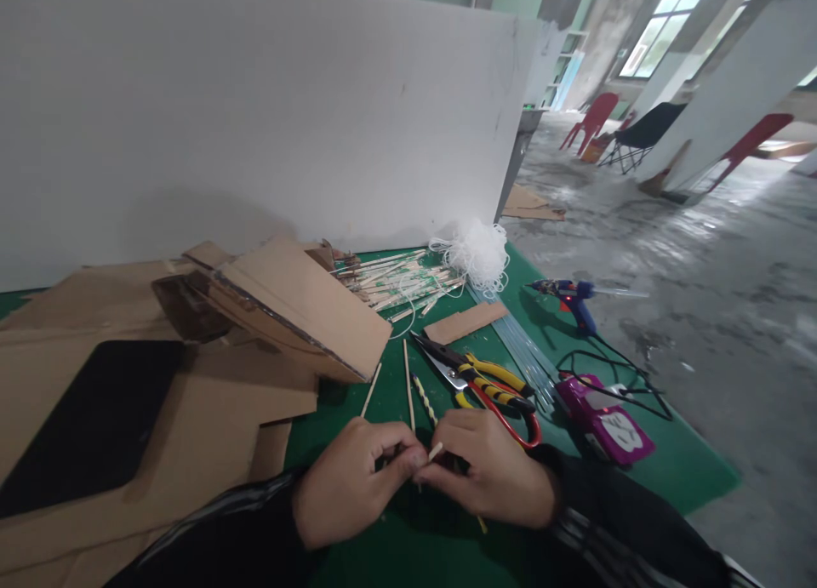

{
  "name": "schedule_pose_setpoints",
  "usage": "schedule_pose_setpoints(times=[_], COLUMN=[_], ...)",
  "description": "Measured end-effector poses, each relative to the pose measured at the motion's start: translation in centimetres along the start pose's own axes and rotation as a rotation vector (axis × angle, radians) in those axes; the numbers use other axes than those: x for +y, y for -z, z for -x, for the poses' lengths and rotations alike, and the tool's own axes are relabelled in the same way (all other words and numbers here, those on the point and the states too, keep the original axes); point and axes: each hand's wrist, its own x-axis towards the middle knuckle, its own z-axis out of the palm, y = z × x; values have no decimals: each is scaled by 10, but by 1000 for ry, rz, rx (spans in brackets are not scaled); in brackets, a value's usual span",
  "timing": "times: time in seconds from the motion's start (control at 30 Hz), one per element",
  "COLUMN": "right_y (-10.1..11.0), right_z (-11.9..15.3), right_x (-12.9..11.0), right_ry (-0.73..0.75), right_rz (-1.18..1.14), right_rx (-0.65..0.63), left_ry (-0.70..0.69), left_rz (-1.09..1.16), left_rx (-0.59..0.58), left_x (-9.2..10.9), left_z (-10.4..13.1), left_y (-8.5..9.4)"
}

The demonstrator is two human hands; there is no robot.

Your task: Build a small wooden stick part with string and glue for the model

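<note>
My left hand (354,482) and my right hand (494,469) meet low in the middle of the view, fingertips together. Both are closed in a pinch around a thin wooden stick (436,452), whose pale end pokes up between them; the rest of it is hidden by the fingers. Just beyond lie a longer wooden stick (408,379), another stick (371,390) and a patterned pencil-like rod (424,399). Close to my right hand rest yellow-and-black pliers (494,375) and scissors with red handles (533,426), partly overlapping.
Cut cardboard (306,299) and a black flat panel (95,418) cover the left side. Behind are many sticks (408,282), tangled white cord (478,256) and clear glue sticks (520,350). A blue glue gun (578,303) and purple box (606,418) with cables sit right on the green tabletop (689,469).
</note>
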Motion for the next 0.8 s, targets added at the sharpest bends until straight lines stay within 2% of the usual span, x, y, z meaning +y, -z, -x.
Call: schedule_pose_setpoints(times=[0.57, 0.8], right_y=[-2, 1], right_z=[1, -2], right_x=[0, 0], right_ry=[-13, -51], right_rz=[-37, -58], right_rx=[35, 13], left_ry=[26, -43], left_rz=[-14, -50], left_rx=[-45, -44], left_x=[1, 3], left_z=[0, 1], left_y=[-1, 2])
